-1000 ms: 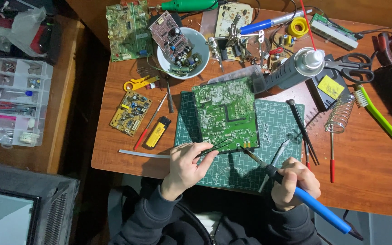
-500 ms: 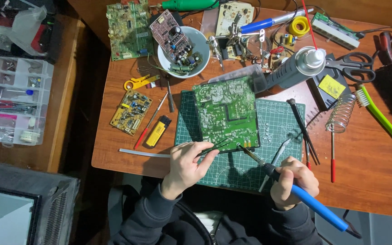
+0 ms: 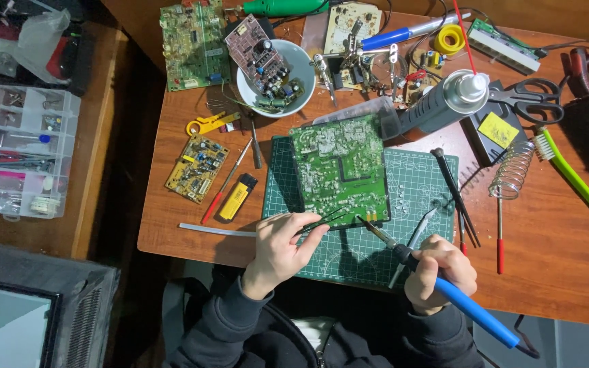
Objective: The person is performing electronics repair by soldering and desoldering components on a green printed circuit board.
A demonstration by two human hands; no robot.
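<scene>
A green circuit board [image 3: 339,167] lies solder side up on a green cutting mat [image 3: 420,187] near the middle of a brown table [image 3: 553,266], its near edge just ahead of both hands. The left hand [image 3: 282,244] has its fingers pinched together on black tweezers [image 3: 322,221], whose tips reach the board's near edge. The right hand [image 3: 439,269] is closed in a fist-like grip around a soldering iron [image 3: 444,286] with a blue handle; the iron's metal tip touches or sits just off the board's near right corner, too fine to tell which. The board looks light, stiff and flat, with sharp solder points on top and fragile parts beneath, so it would best be held by its bare edges rather than pressed on the face; it could slide easily on the mat if pushed from the side. The iron should be held only by the blue handle, well back from the metal. Just right of the board lie grey tweezers [image 3: 414,238] and a black probe [image 3: 455,194]. Farther right stands a coiled wire iron stand [image 3: 512,170], beside a green toothbrush [image 3: 577,180]. On the far side sit a white bowl [image 3: 301,71] with small boards and parts, a grey spray can [image 3: 441,105], black scissors [image 3: 530,99] and a yellow tape roll [image 3: 450,39]. Left of the mat are a yellow lighter [image 3: 235,197], a red screwdriver [image 3: 225,182] and a small yellow board [image 3: 197,167]. A clear parts box [image 3: 18,153] sits on a side table at the far left.
</scene>
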